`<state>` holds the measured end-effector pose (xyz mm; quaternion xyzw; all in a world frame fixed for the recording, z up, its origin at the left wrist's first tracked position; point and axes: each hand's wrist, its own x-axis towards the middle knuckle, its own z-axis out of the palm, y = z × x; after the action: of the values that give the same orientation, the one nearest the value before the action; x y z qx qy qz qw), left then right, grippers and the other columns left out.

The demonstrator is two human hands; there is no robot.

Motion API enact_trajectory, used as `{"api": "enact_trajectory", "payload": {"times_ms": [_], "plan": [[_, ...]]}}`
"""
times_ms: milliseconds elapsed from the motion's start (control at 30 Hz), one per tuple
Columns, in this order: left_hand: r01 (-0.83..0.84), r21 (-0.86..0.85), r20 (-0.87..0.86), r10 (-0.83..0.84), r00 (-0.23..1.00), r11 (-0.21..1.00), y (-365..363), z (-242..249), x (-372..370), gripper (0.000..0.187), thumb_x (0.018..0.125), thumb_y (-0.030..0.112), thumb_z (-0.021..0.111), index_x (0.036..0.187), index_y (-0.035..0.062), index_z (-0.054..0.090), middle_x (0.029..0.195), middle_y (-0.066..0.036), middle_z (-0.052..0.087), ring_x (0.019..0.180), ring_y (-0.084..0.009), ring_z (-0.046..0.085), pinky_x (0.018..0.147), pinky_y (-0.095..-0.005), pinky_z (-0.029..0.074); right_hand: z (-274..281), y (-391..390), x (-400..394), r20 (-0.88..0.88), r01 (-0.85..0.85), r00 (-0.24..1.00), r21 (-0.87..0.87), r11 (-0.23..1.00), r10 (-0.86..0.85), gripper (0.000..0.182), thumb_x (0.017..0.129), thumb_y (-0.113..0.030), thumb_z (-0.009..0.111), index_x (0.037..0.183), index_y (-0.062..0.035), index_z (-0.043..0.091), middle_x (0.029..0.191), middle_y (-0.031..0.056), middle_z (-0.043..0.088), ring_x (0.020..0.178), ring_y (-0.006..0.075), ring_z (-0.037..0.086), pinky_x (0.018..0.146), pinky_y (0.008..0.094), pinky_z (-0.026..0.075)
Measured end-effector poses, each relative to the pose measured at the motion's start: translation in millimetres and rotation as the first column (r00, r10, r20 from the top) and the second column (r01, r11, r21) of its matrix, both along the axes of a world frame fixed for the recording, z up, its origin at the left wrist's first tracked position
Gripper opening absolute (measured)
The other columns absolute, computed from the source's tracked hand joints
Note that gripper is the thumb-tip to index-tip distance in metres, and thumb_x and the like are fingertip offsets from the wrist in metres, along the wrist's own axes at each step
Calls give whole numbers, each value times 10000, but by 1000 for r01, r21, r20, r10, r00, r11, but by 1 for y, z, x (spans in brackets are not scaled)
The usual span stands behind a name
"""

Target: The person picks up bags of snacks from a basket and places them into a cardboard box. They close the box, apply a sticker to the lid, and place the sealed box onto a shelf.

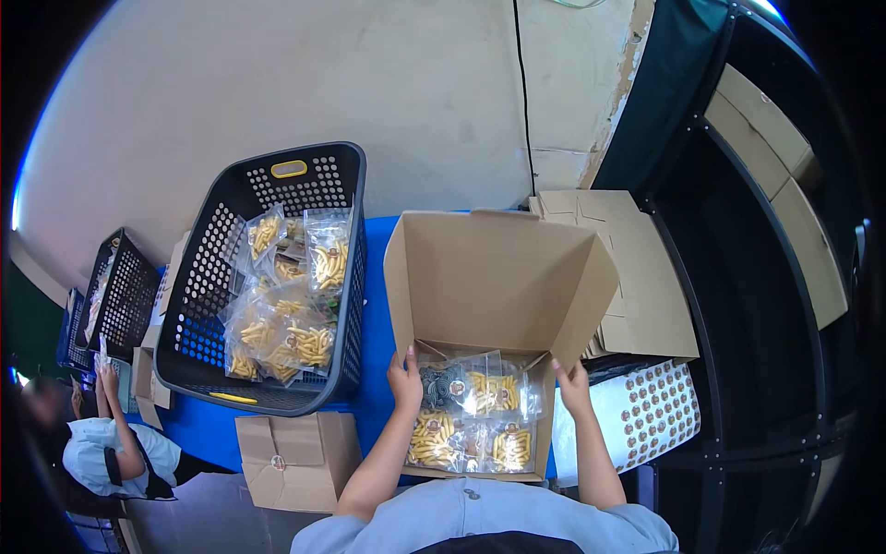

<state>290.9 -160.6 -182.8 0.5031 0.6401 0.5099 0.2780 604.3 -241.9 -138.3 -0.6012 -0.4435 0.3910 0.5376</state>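
An open cardboard box (498,277) stands right in front of me with its lid raised. Inside lie several clear bags of yellow, finger-shaped pieces (494,392), along with a bag of darker contents (443,386). My left hand (404,380) grips the box's left side near the lid hinge, thumb along the edge. On the opposite side, my right hand (574,390) holds the right wall, its thumb upright at the rim and its other fingers partly hidden outside. To the left, a dark perforated crate (355,277) contains many similar bags (305,342).
Flattened cardboard (637,268) is stacked at the right, above a sheet of round stickers (660,406). A cardboard carton (295,462) sits below the crate. Farther left, another person (111,452) works beside more crates (129,286). Dark shelving (738,277) borders the right.
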Motion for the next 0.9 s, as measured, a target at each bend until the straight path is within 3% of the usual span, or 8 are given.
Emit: {"api": "enact_trajectory", "payload": {"times_ms": [200,233,267,300,533,600,767,900], "plan": [[36,-218,-430,-129,893,975,-39,-42,-28,270,894,173,549,978,-73,623,1026,-255,634,956,-429,590,888,-422,454,-4,-48,21,539,-155,795,-264,952,279,396,798,-123,706,1144,17,575,1087,101,621,1014,186,588,866,320,467],[69,-381,-389,-228,893,922,-48,-45,-34,213,867,123,558,942,-63,632,1048,-249,631,955,-408,598,901,-424,453,-31,-53,34,229,-175,948,-214,961,223,397,770,-105,713,1132,8,595,1097,129,629,1051,212,581,901,333,452],[49,-153,269,-6,963,987,-50,-112,-47,198,870,124,581,994,-27,612,920,-146,643,837,-253,643,741,-377,498,-57,-55,48,-113,-174,981,-157,972,157,402,742,-88,719,1120,-1,615,1108,156,637,1088,239,574,936,346,436],[159,-110,277,-124,953,981,-45,-105,-61,252,899,180,552,1056,-11,599,1061,-156,610,962,-238,601,818,-362,479,-45,-58,56,205,-277,929,-167,946,308,463,744,-81,707,1188,-15,597,1182,156,615,1090,232,574,949,329,429],[388,-246,739,-86,668,888,-71,-40,-65,513,981,388,423,1299,-12,465,1248,-160,550,1131,-218,538,950,-311,417,8,-70,15,-578,-209,816,-325,922,-19,611,968,-445,415,1450,-89,302,1400,108,433,1105,213,535,964,400,420],[468,-205,820,-110,562,860,-85,-1,-58,512,964,341,457,1326,-19,429,1306,-163,505,1190,-226,498,979,-330,402,-2,-72,10,-577,-211,817,-305,929,-4,651,958,-372,486,1468,-60,229,1422,123,393,1170,213,499,990,382,408],[574,-441,427,-401,810,690,-110,27,-77,615,942,195,540,1446,41,223,1416,-213,367,1318,-278,364,1057,-384,329,-39,-64,-17,-233,-228,958,-274,934,166,685,908,-141,593,1456,9,210,1387,163,430,1248,192,447,1034,313,359],[564,-433,484,-347,803,703,-114,-3,-81,633,930,88,534,1461,70,190,1422,-242,348,1334,-312,337,1081,-401,297,-52,-41,-31,11,-160,986,-164,973,164,600,917,-114,561,1441,-25,284,1365,159,469,1237,209,468,1037,314,352]]}}
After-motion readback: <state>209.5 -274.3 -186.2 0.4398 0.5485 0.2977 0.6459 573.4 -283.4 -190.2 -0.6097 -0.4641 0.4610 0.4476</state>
